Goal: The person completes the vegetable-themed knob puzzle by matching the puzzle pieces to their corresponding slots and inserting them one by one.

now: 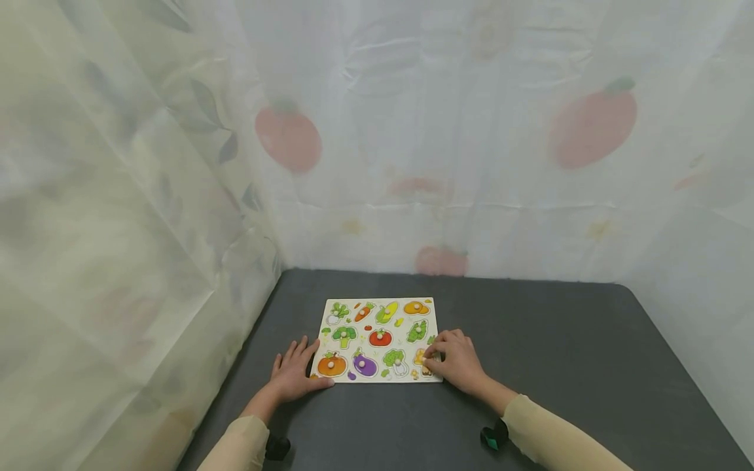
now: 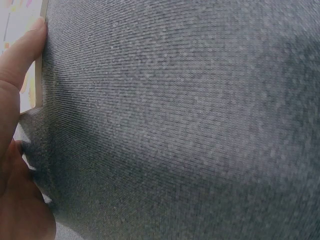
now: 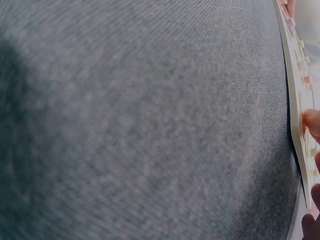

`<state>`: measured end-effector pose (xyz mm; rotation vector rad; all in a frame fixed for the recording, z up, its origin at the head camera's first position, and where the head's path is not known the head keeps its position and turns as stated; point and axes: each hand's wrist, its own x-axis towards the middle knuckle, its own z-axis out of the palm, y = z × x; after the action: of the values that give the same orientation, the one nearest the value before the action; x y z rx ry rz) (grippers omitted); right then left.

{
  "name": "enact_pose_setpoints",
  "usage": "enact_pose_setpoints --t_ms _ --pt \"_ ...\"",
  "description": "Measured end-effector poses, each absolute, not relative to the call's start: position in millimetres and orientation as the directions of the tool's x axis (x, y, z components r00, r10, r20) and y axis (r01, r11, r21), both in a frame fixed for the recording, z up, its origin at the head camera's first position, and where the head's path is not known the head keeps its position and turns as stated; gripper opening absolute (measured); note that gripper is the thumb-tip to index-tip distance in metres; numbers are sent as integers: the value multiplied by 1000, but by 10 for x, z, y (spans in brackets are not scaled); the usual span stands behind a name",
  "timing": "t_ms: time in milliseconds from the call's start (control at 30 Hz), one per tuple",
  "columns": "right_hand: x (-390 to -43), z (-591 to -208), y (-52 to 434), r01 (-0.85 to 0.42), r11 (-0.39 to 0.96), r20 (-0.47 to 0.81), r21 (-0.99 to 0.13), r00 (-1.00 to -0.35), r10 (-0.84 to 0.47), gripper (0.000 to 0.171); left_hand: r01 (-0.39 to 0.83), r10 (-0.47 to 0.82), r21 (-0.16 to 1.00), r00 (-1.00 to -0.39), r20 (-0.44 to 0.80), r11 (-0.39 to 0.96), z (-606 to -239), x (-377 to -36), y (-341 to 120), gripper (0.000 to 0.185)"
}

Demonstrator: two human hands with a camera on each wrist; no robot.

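A wooden vegetable puzzle board (image 1: 379,339) lies flat on the dark grey table (image 1: 548,353), with pegged pieces such as a pumpkin (image 1: 332,364), an eggplant (image 1: 364,364) and a tomato (image 1: 379,337) seated in it. My left hand (image 1: 297,366) rests flat on the table, fingers straight, its thumb against the board's near left corner; in the left wrist view a finger (image 2: 17,55) touches the board's edge (image 2: 39,75). My right hand (image 1: 432,358) is curled over the near right corner and pinches a yellow-orange piece (image 1: 419,357). The right wrist view shows a fingertip (image 3: 312,122) on the board (image 3: 294,95).
Pale curtains printed with fruit (image 1: 288,137) close in the table at the back, left and right. Bare grey tabletop stretches to the right of the board and in front of it. Small black wrist mounts (image 1: 493,437) sit by both sleeves.
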<state>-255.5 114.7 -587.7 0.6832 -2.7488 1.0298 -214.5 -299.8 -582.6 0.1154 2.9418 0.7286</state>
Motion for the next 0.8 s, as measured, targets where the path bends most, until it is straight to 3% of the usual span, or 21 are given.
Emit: enact_pose_setpoints --t_ms 533,800 --pt "-2409 -5960 1169 -477 666 286 -574 -878 -383 6 36 112 424 -982 -155 905 -5771 -2093 -3013 121" --pt "-2351 -5942 1427 -478 681 338 -555 -877 -341 18 54 115 390 -984 -133 919 -5665 -1916 -3056 112"
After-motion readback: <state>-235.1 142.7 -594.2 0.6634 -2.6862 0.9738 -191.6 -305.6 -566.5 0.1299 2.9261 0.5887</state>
